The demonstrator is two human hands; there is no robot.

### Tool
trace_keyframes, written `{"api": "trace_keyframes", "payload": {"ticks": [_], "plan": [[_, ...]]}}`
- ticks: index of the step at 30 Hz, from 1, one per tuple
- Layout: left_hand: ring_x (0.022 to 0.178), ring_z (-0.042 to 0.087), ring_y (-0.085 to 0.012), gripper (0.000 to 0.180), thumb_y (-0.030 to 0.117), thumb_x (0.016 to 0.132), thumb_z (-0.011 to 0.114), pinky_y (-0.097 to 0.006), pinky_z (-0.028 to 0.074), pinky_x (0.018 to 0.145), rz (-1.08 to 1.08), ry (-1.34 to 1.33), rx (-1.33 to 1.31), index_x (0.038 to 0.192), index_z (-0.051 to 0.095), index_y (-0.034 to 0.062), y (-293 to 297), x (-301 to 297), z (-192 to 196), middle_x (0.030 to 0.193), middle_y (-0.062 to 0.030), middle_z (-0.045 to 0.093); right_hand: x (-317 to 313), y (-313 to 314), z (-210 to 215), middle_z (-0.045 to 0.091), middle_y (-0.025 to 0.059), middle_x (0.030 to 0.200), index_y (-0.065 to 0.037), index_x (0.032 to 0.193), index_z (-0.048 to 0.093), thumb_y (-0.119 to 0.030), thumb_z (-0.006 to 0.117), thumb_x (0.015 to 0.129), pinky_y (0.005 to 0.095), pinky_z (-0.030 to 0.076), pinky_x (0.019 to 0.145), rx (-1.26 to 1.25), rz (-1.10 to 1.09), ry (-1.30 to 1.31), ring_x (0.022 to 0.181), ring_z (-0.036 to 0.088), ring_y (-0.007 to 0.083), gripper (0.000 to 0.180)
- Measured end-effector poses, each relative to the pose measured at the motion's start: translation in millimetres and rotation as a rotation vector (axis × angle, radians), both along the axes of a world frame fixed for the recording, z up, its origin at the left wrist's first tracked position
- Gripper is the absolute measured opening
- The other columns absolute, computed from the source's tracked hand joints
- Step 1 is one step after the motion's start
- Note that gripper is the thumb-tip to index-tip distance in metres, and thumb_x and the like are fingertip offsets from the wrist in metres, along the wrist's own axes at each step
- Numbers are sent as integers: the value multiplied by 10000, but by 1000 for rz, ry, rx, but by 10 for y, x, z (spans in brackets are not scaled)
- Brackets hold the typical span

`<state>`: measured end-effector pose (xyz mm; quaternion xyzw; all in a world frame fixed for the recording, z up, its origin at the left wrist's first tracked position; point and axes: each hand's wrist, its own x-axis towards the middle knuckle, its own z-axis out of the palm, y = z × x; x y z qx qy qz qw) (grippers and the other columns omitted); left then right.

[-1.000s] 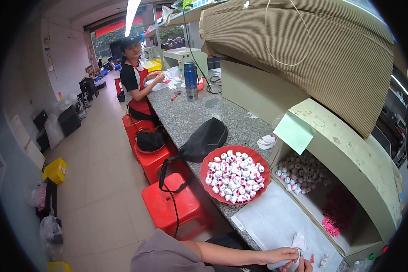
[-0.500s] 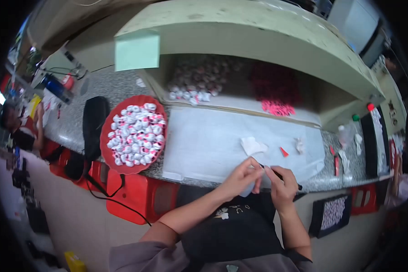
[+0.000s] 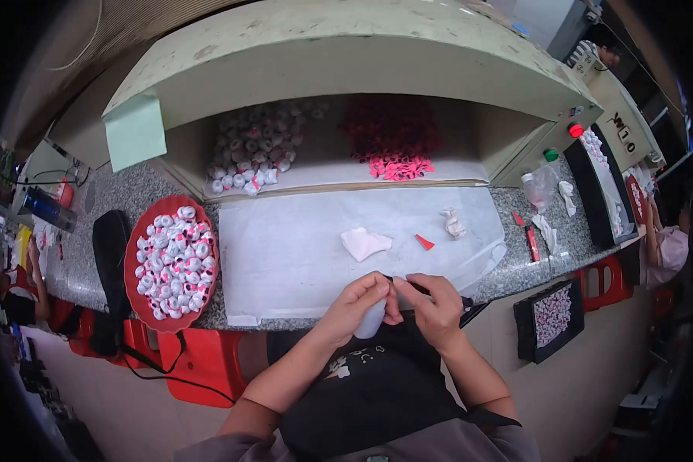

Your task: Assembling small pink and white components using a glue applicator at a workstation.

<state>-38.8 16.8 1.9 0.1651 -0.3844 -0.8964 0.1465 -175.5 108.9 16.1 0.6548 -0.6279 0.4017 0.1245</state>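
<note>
My two hands meet above the near edge of the white paper sheet [image 3: 285, 254]. My left hand [image 3: 354, 304] is closed, with a pale, translucent piece [image 3: 371, 320], perhaps a small bottle, hanging below its fingers. What its fingertips pinch is too small to make out. In my right hand [image 3: 437, 304] lies a dark, pen-like tool [image 3: 467, 304], its thin dark end reaching the left fingertips. On the paper beyond them are a folded white cloth [image 3: 365, 243], a small red piece [image 3: 424, 242] and a crumpled white wad [image 3: 453, 225].
To the left, a red scalloped tray [image 3: 133, 289] holds several white-and-pink pieces, beside a black case [image 3: 112, 254]. A shelf box [image 3: 346, 65] overhangs white pieces [image 3: 246, 150] and pink pieces [image 3: 396, 165]. At right stand a plastic bottle [image 3: 539, 189], a red cutter [image 3: 532, 243] and a black tray [image 3: 593, 231].
The view has swung to the right, so everything appears further left. My hands stay together over the paper's near edge, still holding the dark tool and the pale piece.
</note>
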Motion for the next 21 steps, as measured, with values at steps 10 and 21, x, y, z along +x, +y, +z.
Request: {"api": "trace_keyframes", "payload": {"ticks": [10,21], "plan": [[619,525,-130,213,258,896,389,-244,431,583,34,-71,-109,850,481,71,-70,-326,100,678,-36,511,-1456,-167,-333,494,117,831,-59,997,581,90,491,653,337,411,700,299,-509,130,795,498,270,386],[612,478,-90,149,174,884,407,-209,378,584,210,-58,-344,894,471,40,-26,-375,-14,665,-33,496,-906,-266,-156,540,81,812,2,916,590,42,565,695,262,412,672,292,-258,-371,726,523,181,226]]}}
